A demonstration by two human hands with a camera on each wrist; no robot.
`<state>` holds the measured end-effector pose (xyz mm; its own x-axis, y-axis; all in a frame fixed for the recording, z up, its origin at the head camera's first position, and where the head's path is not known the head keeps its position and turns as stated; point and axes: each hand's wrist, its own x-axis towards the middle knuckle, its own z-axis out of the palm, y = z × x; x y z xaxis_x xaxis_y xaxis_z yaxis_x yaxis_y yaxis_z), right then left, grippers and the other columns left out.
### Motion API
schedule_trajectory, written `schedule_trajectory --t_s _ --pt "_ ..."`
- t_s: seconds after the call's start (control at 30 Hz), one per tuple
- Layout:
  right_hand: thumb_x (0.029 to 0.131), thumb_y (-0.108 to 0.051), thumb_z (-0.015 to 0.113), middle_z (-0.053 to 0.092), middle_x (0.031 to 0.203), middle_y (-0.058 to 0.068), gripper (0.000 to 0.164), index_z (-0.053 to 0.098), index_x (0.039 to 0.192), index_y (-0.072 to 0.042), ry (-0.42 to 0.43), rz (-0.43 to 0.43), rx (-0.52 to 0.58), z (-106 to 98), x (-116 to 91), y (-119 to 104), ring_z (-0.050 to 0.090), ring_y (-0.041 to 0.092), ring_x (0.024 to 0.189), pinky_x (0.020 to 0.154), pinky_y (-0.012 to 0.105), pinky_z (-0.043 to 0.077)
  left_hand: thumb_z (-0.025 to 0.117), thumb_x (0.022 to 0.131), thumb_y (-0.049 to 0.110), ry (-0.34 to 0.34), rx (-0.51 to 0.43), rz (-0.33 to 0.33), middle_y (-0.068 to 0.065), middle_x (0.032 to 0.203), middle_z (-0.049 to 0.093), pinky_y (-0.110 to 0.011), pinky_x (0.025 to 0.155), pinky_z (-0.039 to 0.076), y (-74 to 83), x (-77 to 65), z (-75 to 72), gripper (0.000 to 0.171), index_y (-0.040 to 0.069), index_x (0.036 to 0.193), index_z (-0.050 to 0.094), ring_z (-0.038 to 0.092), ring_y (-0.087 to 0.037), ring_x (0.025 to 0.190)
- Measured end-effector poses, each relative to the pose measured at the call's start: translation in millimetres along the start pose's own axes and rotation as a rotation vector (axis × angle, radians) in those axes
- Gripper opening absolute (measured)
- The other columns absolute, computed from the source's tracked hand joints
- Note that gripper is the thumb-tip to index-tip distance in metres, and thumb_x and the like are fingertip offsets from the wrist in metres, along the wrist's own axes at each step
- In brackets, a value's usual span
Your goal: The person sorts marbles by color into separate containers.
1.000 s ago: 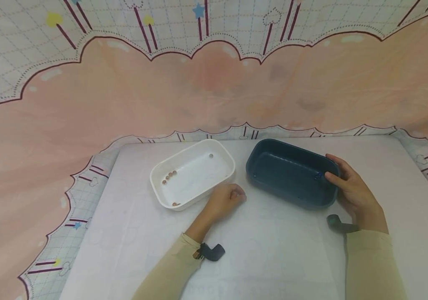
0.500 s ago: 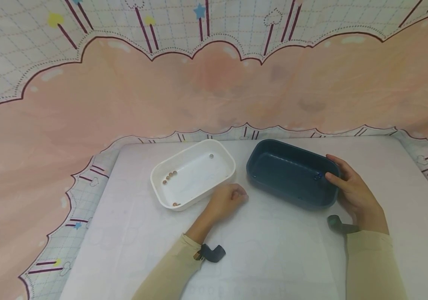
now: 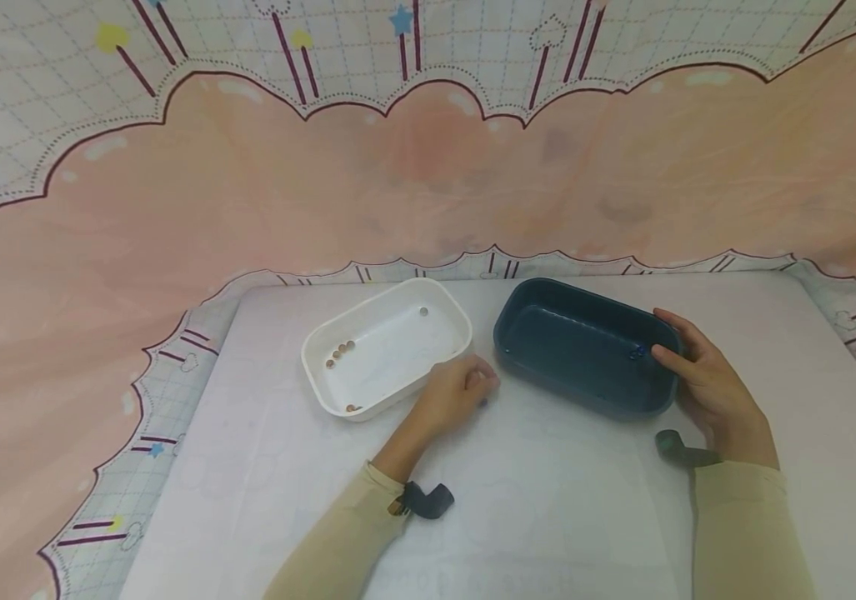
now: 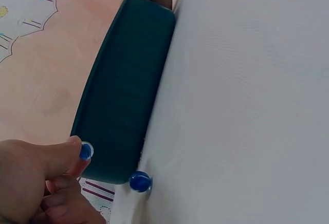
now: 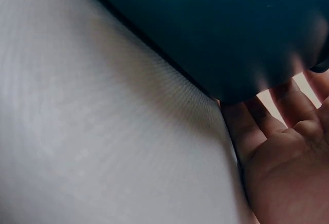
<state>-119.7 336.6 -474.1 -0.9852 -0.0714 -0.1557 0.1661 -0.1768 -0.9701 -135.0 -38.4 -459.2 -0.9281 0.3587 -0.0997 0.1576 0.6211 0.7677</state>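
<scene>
Between thumb and forefinger my left hand [image 3: 452,392] pinches a small blue marble [image 4: 86,151], held in front of the dark blue tub's near end. A second blue marble [image 4: 140,181] lies on the white tabletop just below that hand. My right hand [image 3: 720,383] grips the right end of the dark blue tub [image 3: 570,379], thumb over the rim and fingers along the outer wall. Inside the tub near that thumb sit a few small blue marbles [image 3: 636,352]. In the right wrist view the fingers [image 5: 247,131] lie against the tub's outside.
To the left stands a white tub [image 3: 390,398], slanted, with several small brownish marbles [image 3: 336,354] and a greyish one [image 3: 423,312] in it. Behind the table [image 3: 548,500] hangs a patterned peach cloth [image 3: 428,183].
My left hand has risen slightly and shifted away from the person, baring a blue marble on the table beneath it. My right hand and both tubs stay in place.
</scene>
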Motion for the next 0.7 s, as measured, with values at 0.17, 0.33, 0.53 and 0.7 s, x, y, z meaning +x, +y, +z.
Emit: schedule_trajectory --t_s 0.17,0.33,0.53,0.7 --pt "0.102 -0.006 0.059 0.031 0.159 -0.004 0.069 0.029 0.162 -0.026 0.014 0.018 -0.019 0.0 -0.2 -0.8 0.028 0.018 0.144 0.109 0.02 0.037 0.065 0.1 0.034 0.013 -0.014 0.042 0.002 0.068 0.058 -0.024 0.051 0.044 4.2 1.4 -0.8 0.021 0.017 0.112 0.071 0.054 -0.013 0.059" --pt "0.102 -0.005 0.059 0.036 0.154 -0.006 0.069 0.029 0.161 -0.025 0.011 0.007 -0.009 0.1 -0.4 -0.2 0.03 0.018 0.143 0.101 0.016 0.039 0.065 0.1 0.033 0.022 -0.037 0.083 0.002 0.065 0.055 -0.023 0.047 0.041 9.4 3.8 -0.8 0.019 0.018 0.111 0.07 0.052 -0.012 0.055" --pt "0.102 -0.004 0.059 0.039 0.152 -0.008 0.069 0.03 0.161 -0.024 0.012 -0.008 -0.002 1.0 -0.3 0.0 0.03 0.017 0.143 0.099 0.014 0.038 0.064 0.101 0.033 0.033 -0.076 0.112 0.002 0.064 0.053 -0.022 0.045 0.038 20.1 7.3 -3.7 0.018 0.018 0.11 0.069 0.051 -0.012 0.053" --pt "0.102 -0.004 0.059 0.038 0.153 -0.008 0.069 0.029 0.161 -0.024 0.011 -0.003 -0.006 1.2 -0.3 -0.5 0.03 0.016 0.143 0.106 0.018 0.036 0.065 0.101 0.031 0.041 -0.102 0.129 0.002 0.065 0.052 -0.022 0.044 0.038 28.5 10.8 -7.6 0.017 0.018 0.11 0.069 0.05 -0.012 0.053"
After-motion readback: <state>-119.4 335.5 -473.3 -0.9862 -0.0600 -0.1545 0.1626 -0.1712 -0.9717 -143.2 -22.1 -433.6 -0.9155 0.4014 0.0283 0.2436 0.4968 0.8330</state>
